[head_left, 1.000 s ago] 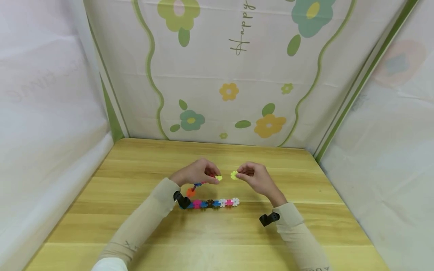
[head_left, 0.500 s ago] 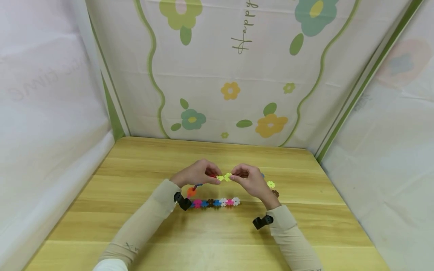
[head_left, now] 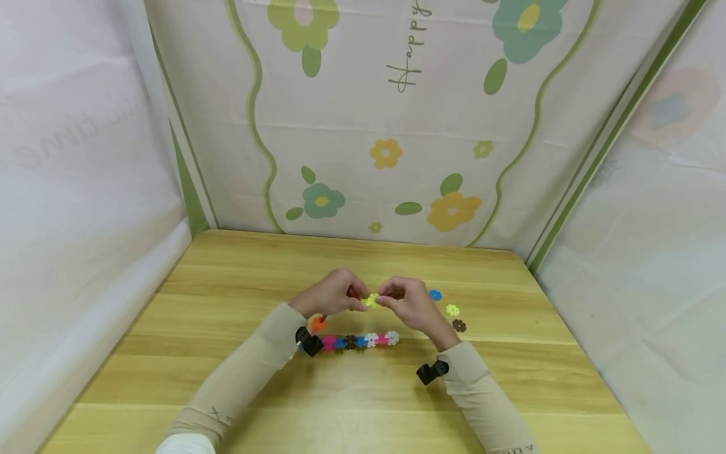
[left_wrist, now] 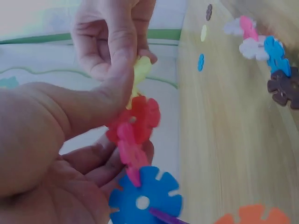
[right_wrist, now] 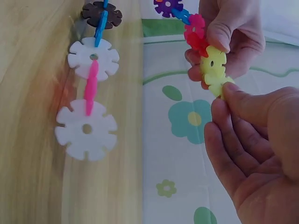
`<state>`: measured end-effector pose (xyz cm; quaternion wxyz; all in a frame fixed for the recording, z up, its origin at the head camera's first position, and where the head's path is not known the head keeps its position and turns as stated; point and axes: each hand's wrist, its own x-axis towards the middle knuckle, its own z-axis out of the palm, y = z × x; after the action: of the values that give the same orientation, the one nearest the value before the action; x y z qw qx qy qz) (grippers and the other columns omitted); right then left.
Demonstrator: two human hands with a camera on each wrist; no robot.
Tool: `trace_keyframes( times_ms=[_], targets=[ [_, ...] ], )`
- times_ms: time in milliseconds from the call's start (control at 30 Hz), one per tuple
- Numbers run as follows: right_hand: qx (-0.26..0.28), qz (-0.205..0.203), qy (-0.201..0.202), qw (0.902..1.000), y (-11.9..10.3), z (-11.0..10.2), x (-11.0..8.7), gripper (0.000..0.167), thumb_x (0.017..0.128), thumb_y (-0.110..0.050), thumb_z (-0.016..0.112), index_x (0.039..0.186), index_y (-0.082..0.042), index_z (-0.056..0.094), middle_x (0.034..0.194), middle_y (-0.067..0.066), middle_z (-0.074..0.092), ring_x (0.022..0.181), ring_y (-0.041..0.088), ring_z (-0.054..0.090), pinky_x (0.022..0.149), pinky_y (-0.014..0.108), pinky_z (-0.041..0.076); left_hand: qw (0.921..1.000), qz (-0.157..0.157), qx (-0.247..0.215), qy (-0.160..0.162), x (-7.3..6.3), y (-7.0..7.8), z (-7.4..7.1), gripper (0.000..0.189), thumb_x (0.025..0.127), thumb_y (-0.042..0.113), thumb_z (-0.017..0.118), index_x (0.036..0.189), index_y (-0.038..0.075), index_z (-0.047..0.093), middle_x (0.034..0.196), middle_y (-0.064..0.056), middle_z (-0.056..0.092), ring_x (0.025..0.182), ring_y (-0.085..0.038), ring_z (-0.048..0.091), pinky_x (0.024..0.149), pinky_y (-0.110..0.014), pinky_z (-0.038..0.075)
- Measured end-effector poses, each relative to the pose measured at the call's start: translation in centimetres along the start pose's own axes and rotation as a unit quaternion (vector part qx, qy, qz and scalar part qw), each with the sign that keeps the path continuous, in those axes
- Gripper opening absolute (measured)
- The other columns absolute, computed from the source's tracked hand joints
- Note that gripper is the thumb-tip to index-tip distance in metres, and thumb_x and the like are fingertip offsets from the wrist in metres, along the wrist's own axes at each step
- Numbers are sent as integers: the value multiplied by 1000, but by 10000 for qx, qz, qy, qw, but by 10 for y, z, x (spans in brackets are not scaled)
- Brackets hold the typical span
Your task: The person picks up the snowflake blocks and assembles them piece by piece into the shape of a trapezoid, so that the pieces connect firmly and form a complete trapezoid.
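My left hand (head_left: 334, 293) grips the raised end of a chain of slotted plastic snowflake discs, around its red disc (left_wrist: 152, 114) and a yellow disc (right_wrist: 212, 60). My right hand (head_left: 411, 302) pinches a second yellow snowflake disc (right_wrist: 218, 86) between thumb and fingers. The two yellow discs meet edge to edge; whether their slots interlock I cannot tell. Below the red disc hang a pink disc (left_wrist: 132, 154) and a blue disc (left_wrist: 145, 186). From an orange disc (head_left: 319, 323) the chain bends round, partly hidden by my left wrist, into a row on the table ending in a white disc (right_wrist: 84, 144).
Right of my right hand, a loose blue disc (head_left: 435, 295), yellow disc (head_left: 452, 310) and brown disc (head_left: 459, 325) lie on the wooden table (head_left: 363, 403). Printed cloth walls (head_left: 340, 113) stand behind the table and at both sides.
My right hand has moved left, bringing its yellow disc from apart to touching the chain's yellow end. The loose discs it covered now show. My left hand has barely shifted.
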<state>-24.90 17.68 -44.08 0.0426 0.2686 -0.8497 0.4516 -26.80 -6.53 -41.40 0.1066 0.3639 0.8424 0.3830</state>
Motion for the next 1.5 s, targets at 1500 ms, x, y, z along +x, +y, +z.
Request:
trace_keyframes(
  times_ms=[1500],
  targets=[
    [-1703, 2100, -647, 9606, 114, -86, -11, 20, 103, -17, 71, 112, 1, 72, 101, 12, 72, 85, 20, 66, 76, 35, 57, 9865, -1176, -1076, -372, 24, -30, -2, 25, 109, 18, 59, 104, 6, 80, 72, 0, 53, 53, -11, 33, 70, -29, 44]
  ],
)
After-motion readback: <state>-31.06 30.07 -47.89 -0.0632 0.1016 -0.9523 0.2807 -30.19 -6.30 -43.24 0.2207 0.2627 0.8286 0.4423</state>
